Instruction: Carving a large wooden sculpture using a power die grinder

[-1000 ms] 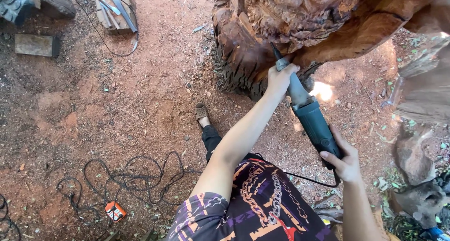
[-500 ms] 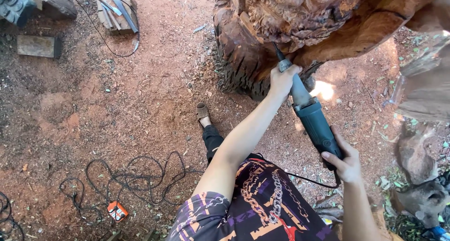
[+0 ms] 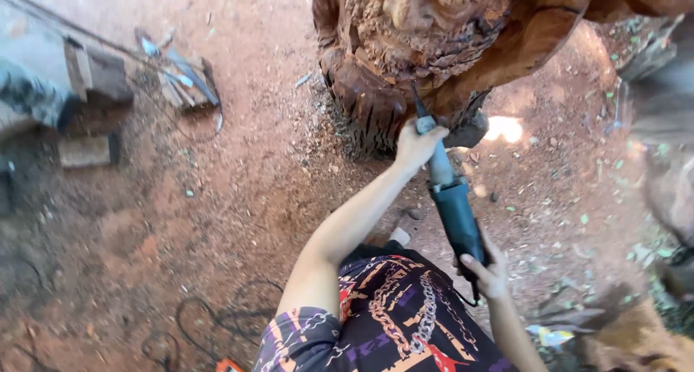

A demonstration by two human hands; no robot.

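Red-brown dirt strewn with wood chips lies under me. At far left sit wooden blocks and a pile of scrap boards; a black cable loops near my knee. My left hand is closed around the front neck of a long dark power carving tool, its tip against the carved reddish tree stump ahead. My right hand grips the tool's rear end, nearer me.
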